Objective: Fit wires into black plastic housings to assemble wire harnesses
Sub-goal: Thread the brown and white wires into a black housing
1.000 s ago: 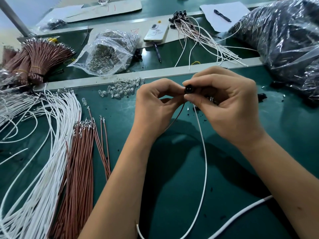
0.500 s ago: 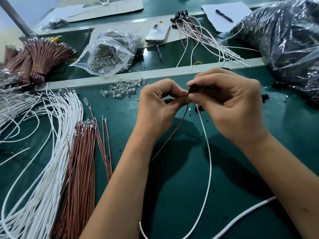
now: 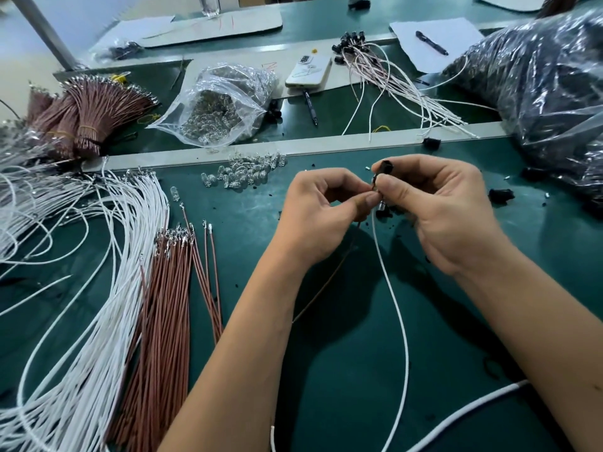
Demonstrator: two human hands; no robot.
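My right hand [image 3: 450,216] pinches a small black plastic housing [image 3: 385,167] between thumb and forefinger above the green mat. My left hand [image 3: 323,210] pinches the wire ends just below the housing, fingertip to fingertip with the right. A white wire [image 3: 399,308] hangs from the housing and curves toward me. A thin brown wire [image 3: 329,282] drops beside it, partly behind my left wrist. Whether the wire tips sit inside the housing is hidden by my fingers.
Loose white wires [image 3: 107,275] and brown wires [image 3: 169,305] lie at the left. Clear LEDs [image 3: 248,171] lie scattered ahead, with a bag of them [image 3: 215,109] behind. Finished harnesses [image 3: 391,76] and a dark plastic bag [image 3: 548,93] sit far right. Spare black housings [image 3: 501,194] lie by my right hand.
Both hands stay together at the housing. The housing has tilted so its body points up and the wires show longer below it. The brown wire now hangs further down.
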